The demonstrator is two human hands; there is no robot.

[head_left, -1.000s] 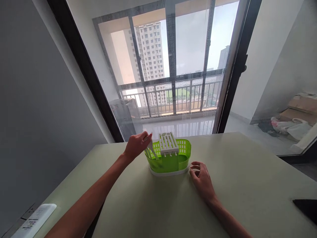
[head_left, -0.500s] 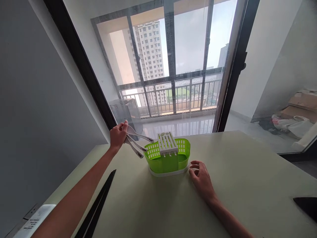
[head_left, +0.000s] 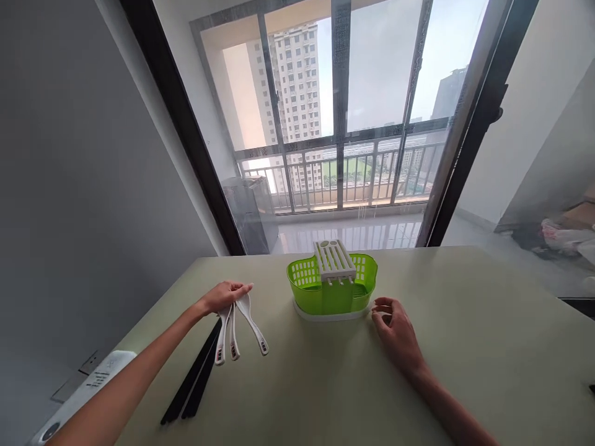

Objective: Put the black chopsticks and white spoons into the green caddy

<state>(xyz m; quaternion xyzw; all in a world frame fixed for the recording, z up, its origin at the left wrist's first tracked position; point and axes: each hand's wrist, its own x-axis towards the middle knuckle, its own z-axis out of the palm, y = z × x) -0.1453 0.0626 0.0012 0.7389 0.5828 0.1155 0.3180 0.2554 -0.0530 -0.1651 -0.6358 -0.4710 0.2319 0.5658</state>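
My left hand [head_left: 229, 296] is closed around the bowl ends of three white spoons [head_left: 233, 334], whose labelled handles fan out downward over the table. Just below and left of the spoons lie black chopsticks [head_left: 195, 378], in two bundles side by side. A green utensil basket [head_left: 337, 300] with a white slatted top piece [head_left: 334, 259] and a white base stands upright at the table's middle. My right hand [head_left: 393, 322] rests beside the basket's right end, fingers loosely curled and apart, with nothing visible in them. Its fingertips are close to the white base; I cannot tell if they touch.
The pale green table [head_left: 446, 310] reaches back toward a glass door with a dark frame [head_left: 474, 142]. A white device [head_left: 106, 371] lies at the left edge by the grey wall [head_left: 69, 186]. A dark object shows at the far right edge.
My left hand has come down and nearer with the spoons, away from the basket's left side, and their handles now point downward. My right hand stays beside the basket. The view has shifted slightly.
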